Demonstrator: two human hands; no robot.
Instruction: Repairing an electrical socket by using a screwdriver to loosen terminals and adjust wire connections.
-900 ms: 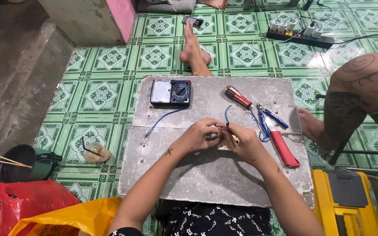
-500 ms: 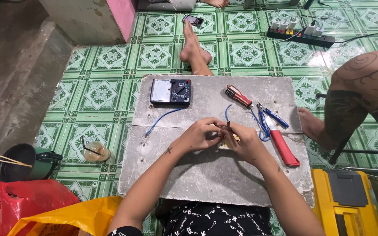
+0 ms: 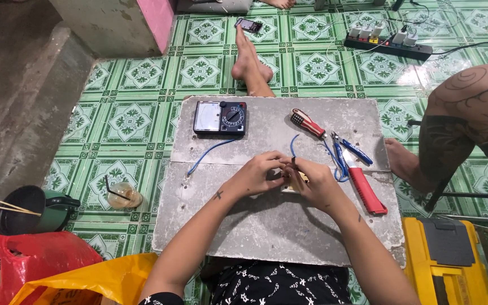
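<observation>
Both my hands meet over the middle of a grey board (image 3: 266, 220) laid on the floor. My left hand (image 3: 258, 172) and my right hand (image 3: 314, 183) pinch a small pale part (image 3: 296, 182) between their fingers, with a thin dark piece sticking up from it. A blue wire (image 3: 292, 144) rises from the hands toward the far side of the board. What exactly each finger grips is hidden by the hands.
On the board lie a dark analog meter (image 3: 219, 117), a loose blue wire (image 3: 207, 153), a red-handled screwdriver (image 3: 308, 123), blue-handled pliers (image 3: 350, 149) and a red-handled tool (image 3: 366, 191). Another person's foot (image 3: 249, 62) and knee (image 3: 470, 107) are close. A yellow toolbox (image 3: 444, 265) sits at right, a power strip (image 3: 388, 44) far off.
</observation>
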